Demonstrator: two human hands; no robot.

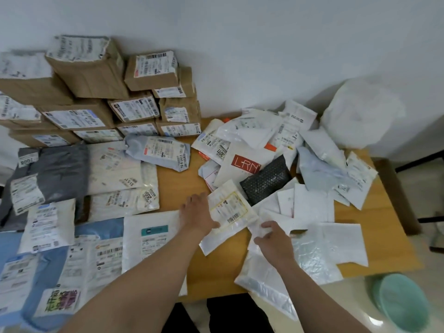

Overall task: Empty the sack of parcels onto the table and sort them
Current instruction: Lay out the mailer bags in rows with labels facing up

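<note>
Sorting is the step now: the left hand (199, 216) lies flat with straight fingers on a yellow-label parcel (231, 210) mid-surface (175, 188), the right hand (274, 241) fingers (270, 225) curl round a white parcel (259, 272), and both probably go next to the left piles (120, 174).

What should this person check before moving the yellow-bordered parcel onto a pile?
1. The left hand is on the yellow-bordered parcel: ok, it rests on the parcel's left edge.
2. The right hand has a grip on the white bubble mailer: ok, its fingers curl on it.
3. The label faces up: ok.
4. There is bare table between the piles: ok.
5. The white bubble mailer lies fully on the table: not ok, it overhangs the near edge.
6. The white sack is emptied: cannot tell.
</note>
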